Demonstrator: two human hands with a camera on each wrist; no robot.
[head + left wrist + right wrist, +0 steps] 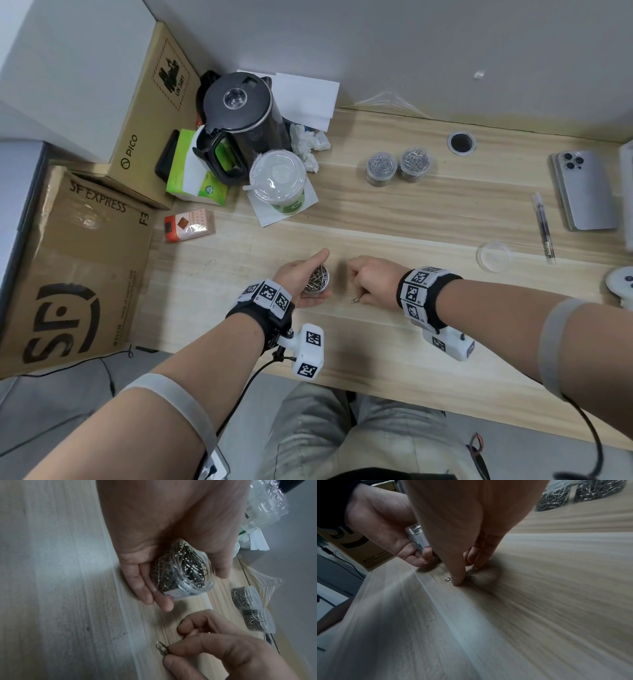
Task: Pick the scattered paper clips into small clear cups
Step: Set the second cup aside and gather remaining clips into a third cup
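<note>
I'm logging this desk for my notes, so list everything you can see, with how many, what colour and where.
open cup: one, clear, full of clips, in left hand
paper clip: one, silver, pinched at desk front
capped cups: two, clear, full, desk rear
lid: one, clear, right
pen: one, right
phone: one, silver, far right
kettle: one, black, rear left
drink cup: one, green, by kettle
boxes: two, brown, left
left hand: grips open cup
right hand: pinches clip

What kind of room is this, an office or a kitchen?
Probably an office desk corner: a wooden desk with a cable hole, shipping boxes, a kettle, phone and pen.
</note>
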